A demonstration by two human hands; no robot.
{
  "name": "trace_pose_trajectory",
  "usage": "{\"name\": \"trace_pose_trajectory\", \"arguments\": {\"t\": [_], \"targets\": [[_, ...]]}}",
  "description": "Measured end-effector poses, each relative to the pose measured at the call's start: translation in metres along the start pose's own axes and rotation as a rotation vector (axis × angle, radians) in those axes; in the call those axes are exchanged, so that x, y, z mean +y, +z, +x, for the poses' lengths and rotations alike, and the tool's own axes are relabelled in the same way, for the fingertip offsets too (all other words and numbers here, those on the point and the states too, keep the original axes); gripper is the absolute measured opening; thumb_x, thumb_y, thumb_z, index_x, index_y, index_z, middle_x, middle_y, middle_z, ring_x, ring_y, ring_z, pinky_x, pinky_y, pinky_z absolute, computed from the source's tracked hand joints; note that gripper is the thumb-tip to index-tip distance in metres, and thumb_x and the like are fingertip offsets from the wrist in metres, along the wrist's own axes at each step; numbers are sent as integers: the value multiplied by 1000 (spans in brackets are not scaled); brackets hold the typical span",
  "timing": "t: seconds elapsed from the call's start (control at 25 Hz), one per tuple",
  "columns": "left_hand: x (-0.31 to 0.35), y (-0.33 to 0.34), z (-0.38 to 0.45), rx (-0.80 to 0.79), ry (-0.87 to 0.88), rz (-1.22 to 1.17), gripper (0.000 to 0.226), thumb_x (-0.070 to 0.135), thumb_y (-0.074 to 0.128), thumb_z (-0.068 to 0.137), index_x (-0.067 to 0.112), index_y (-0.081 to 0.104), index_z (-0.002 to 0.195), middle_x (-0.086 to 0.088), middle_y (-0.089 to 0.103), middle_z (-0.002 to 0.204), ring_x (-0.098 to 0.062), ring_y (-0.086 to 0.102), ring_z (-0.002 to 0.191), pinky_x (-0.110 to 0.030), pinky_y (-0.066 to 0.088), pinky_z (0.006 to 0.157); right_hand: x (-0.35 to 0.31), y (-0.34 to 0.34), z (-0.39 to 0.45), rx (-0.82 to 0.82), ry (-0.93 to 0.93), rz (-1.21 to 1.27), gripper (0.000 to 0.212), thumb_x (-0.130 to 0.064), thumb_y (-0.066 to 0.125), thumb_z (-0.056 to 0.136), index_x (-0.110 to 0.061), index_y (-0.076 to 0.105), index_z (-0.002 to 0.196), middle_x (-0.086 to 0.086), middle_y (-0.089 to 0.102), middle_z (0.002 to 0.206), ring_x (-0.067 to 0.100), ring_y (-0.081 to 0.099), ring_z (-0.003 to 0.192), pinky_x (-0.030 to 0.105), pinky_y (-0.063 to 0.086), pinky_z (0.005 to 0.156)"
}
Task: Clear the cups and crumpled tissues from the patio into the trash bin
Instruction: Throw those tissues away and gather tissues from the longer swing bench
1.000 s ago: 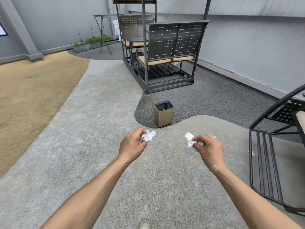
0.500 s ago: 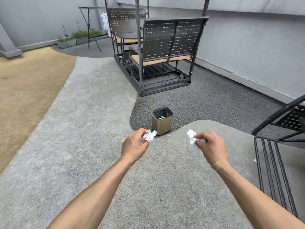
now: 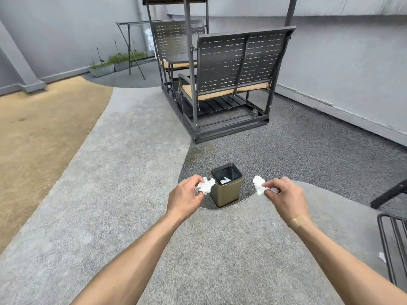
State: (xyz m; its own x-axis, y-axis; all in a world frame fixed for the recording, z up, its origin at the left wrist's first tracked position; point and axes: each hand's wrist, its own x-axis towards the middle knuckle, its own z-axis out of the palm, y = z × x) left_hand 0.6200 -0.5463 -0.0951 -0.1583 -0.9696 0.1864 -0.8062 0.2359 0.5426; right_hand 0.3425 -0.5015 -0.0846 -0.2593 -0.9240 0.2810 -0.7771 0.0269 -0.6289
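Note:
A small square gold trash bin (image 3: 226,193) with a black liner stands on the dark gravel just ahead, with something white lying inside it. My left hand (image 3: 185,198) is shut on a crumpled white tissue (image 3: 206,186), held just left of the bin's rim. On the other side, my right hand (image 3: 284,195) pinches a second crumpled tissue (image 3: 258,184) a little to the right of the bin. Both arms reach forward over the light concrete path. No cups are in view.
A dark metal swing bench (image 3: 229,84) with tan cushions stands beyond the bin. Another metal chair frame (image 3: 394,234) juts in at the right edge, with a white scrap (image 3: 381,257) on the ground by it. Sandy ground lies to the left, grey walls behind.
I have come closer to the bin, which now sits between my two hands. Both hands still hold their tissues in the same grip.

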Motion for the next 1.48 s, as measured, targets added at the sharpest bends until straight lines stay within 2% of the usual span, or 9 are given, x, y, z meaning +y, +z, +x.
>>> {"name": "trace_pose_trajectory", "arguments": {"t": [0.24,0.52,0.72,0.84,0.96,1.08,1.24,1.36,1.48], "targets": [[10,27,113,16,-42,23,23,21,63,87,35,54,104,10,63,99,-8,57,77,-19,32,53,21,16,122,3,-20,-33,9,-21,74,78,-27,73,84,-10,55,76,11,53,71,25,33,57],[-12,66,235,0,-46,16,23,22,63,87,32,56,106,9,64,101,-6,57,77,-18,31,51,51,58,231,-44,11,-45,8,-22,73,79,-27,73,85,-6,60,82,14,57,77,29,42,68],[-49,95,341,-29,-53,-11,24,23,64,87,35,55,105,10,63,96,1,52,66,-19,30,48,59,116,325,-51,34,-72,9,-23,74,79,-30,72,85,-10,56,78,13,57,73,29,42,65],[-70,107,413,-73,-73,-45,25,22,64,87,37,54,105,11,62,92,0,52,61,-19,32,47,60,146,385,-41,56,-86,10,-23,74,78,-30,72,84,-14,56,78,8,55,71,27,41,65],[-88,120,481,-140,-73,-65,25,22,63,88,39,51,103,15,60,92,0,53,64,-19,36,49,59,177,444,-70,99,-118,10,-23,75,78,-31,71,83,-14,55,77,4,53,68,24,38,60],[-103,135,533,-199,-85,-87,27,21,65,88,37,53,106,17,57,95,4,52,67,-18,35,51,61,206,485,-86,155,-157,8,-26,74,79,-29,71,87,-15,52,74,-5,47,65,17,29,53],[-118,160,569,-284,-112,-111,29,19,64,89,33,53,111,15,58,96,-3,49,53,-17,39,45,73,234,515,-158,224,-144,11,-24,72,81,-25,71,91,-11,56,80,-1,51,68,16,33,55],[-139,187,584,-334,-149,-96,32,17,63,89,30,53,116,12,60,99,-4,51,55,-17,40,46,94,262,527,-206,284,-100,13,-21,73,80,-22,72,93,-10,59,85,3,56,73,19,41,61],[-159,221,595,-394,-186,-83,32,18,63,89,30,53,117,14,59,94,-4,48,53,-19,41,46,124,294,535,-254,324,-78,14,-21,73,80,-22,71,93,-12,56,85,0,55,73,17,40,61]]}}
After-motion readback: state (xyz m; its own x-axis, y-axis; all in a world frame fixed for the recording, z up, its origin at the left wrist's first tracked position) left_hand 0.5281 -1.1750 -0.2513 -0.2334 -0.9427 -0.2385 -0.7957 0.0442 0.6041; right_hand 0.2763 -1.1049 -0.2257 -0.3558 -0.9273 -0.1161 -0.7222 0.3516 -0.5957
